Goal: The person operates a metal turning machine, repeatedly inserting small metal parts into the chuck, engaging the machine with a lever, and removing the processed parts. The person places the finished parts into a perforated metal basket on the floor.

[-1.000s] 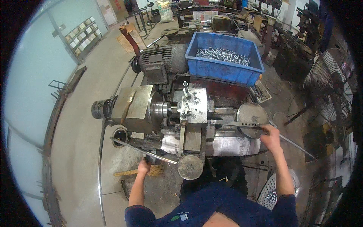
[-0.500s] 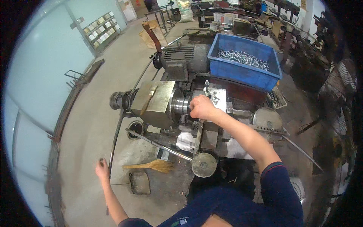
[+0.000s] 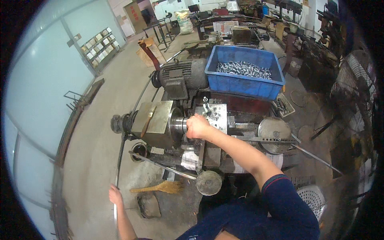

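Observation:
My right hand [image 3: 197,126] is closed at the front end of the lathe's shiny spindle nose [image 3: 181,125]. Whatever its fingers hold there is hidden behind the hand. Low on the left, my left hand [image 3: 115,196] wraps round a long metal lever [image 3: 119,160], which shows above and below the fist. The lever runs up to the rear end of the boxy headstock [image 3: 154,120]. A brush [image 3: 149,119] lies on the headstock's flat top. Just beyond my right hand is a metal plate [image 3: 218,116] with dark chips and an upright bolt [image 3: 205,103].
Behind the lathe stand a motor [image 3: 184,74] and a blue bin [image 3: 246,84] of small metal parts. A second lever [image 3: 164,164] with a round disc [image 3: 209,183] projects in front. A straw broom [image 3: 160,187] lies on the floor. At right are a handwheel [image 3: 274,134] and a white perforated basket [image 3: 312,198].
My left hand has come onto the lever from just beside it; the small dark thing at its fingers no longer shows. My right hand stays at the spindle. The whole view has shifted.

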Available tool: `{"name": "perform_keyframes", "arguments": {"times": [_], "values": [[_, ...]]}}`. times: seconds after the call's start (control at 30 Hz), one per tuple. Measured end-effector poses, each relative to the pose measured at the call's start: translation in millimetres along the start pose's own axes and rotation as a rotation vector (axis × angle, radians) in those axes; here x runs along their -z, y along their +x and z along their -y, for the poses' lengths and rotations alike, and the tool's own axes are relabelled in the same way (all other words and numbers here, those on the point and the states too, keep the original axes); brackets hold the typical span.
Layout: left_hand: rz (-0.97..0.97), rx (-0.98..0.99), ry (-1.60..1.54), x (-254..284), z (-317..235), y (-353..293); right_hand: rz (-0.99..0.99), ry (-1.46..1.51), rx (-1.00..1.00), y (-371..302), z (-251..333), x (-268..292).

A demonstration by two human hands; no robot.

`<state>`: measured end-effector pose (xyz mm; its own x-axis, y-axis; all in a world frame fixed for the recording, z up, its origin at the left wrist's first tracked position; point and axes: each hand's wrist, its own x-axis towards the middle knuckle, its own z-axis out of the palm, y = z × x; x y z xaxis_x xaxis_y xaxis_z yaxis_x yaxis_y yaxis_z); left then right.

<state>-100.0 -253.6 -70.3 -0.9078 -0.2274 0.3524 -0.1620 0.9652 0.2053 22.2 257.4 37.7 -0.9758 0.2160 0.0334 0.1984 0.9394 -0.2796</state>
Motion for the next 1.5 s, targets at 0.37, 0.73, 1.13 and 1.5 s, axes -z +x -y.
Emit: {"name": "perform_keyframes", "arguments": {"times": [0.37, 0.73, 1.13, 1.5], "values": [[0.051, -0.128, -0.031, 50.6, -73.1, -99.3, -0.094, -0.151, 0.069, -13.0, -12.4, 5.9], [0.106, -0.334, 0.104, 59.0, -86.3, -90.8, -0.527, 0.134, -0.041, -71.0, -104.5, 83.0], [0.532, -0.972, -0.61, 49.1, -243.3, -131.9, -0.361, 0.156, -0.696, -351.8, -213.6, 35.1], [0.788, -0.925, -0.599, -45.5, -269.9, -136.3, 0.039, 0.033, -1.529, -638.5, -155.1, -118.2]]}}
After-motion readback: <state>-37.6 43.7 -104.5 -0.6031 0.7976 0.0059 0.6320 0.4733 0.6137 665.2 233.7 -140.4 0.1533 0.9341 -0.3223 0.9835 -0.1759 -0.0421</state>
